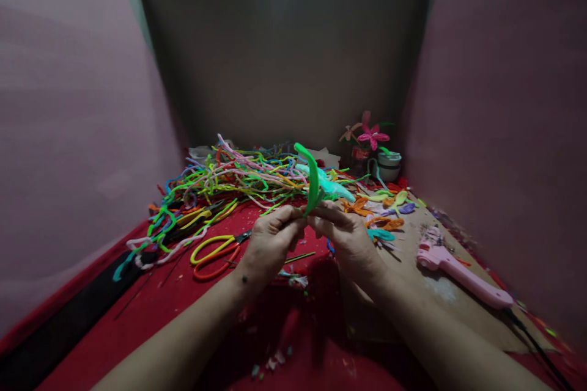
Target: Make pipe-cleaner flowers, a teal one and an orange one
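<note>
Between my two hands stands a bright green pipe cleaner leaf (pixel 313 177), upright and curving to the left at its tip. My left hand (pixel 275 233) pinches its lower end from the left. From the right, my right hand (pixel 346 235) pinches the same end, fingertips touching or nearly touching the left ones. The exact grip point is hidden behind the fingers. Just left of my left hand, scissors (pixel 215 256) with yellow and red handles lie on the red cloth (pixel 174 311).
A tangled heap of coloured pipe cleaners (pixel 247 174) spreads at the back. On the right, a cardboard sheet (pixel 413 311) carries a pink hot glue gun (pixel 463 269) with a cord, and orange pipe cleaner petals (pixel 385 223). Behind stand pink flowers (pixel 373 136) and a pale pot (pixel 389 168).
</note>
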The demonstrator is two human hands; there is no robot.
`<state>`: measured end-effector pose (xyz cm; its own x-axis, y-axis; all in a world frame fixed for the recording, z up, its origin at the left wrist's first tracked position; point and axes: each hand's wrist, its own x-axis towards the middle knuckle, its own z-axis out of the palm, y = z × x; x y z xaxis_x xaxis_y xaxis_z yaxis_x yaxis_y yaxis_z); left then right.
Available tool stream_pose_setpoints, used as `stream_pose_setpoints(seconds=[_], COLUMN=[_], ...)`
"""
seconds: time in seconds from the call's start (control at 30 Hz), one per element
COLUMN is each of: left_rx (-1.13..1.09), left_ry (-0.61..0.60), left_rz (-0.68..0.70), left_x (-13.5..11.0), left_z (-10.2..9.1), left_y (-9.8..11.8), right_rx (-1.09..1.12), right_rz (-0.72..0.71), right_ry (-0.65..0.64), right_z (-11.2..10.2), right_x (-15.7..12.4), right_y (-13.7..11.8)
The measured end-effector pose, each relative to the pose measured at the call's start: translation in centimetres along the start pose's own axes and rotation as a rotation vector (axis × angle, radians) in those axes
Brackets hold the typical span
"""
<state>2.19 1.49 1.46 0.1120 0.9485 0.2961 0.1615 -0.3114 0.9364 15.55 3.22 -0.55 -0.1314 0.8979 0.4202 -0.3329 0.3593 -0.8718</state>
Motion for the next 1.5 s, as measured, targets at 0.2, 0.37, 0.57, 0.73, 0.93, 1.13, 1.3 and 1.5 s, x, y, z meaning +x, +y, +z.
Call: stream_pose_setpoints(seconds=[0.2,0.37,0.57,0.73,0.93,1.13,1.3,1.5], left_rx=[-0.316,-0.550,-0.440,0.160,0.180,-0.195,-0.484,-0.785], left_ry=[-0.204,-0.425,-0.433,-0.067,0.001,-0.094,-0.222,-0.430], left_rz=[-0.202,-0.356,-0.299,0.066,0.087,-0.162,-0.268,-0.441], left_x=[0.4,0.7,0.7,-0.1,-0.2,0.3,0.3,0.2], left_z=[-0.8,-1.5,-1.3,-0.2,0.2,0.0,-0.2,-0.3], left_y=[0.2,-0.4,0.1,-0.3,-1.1,-0.1,-0.5,-1.1], right_rx=[0.099,0.167,0.096,-0.022,-0.110,-0.152,0.034,0.179], right_rz=[0.087,0.235,0.158,0.080,0.057,-0.006,0.132,0.151], right_ry=[-0.094,-0.239,-0.133,0.007,0.051,0.004,-0.089,-0.187], right_z=[-0.9,-1.3,-1.0,-0.3,0.3,-0.7,-1.3,-1.0], right_x=[0.6,0.7,0.6,0.2,0.0,0.5,0.8,0.7], right_y=[-0.1,-1.0,-0.4,0.0,-0.5,0.1,0.4,0.1])
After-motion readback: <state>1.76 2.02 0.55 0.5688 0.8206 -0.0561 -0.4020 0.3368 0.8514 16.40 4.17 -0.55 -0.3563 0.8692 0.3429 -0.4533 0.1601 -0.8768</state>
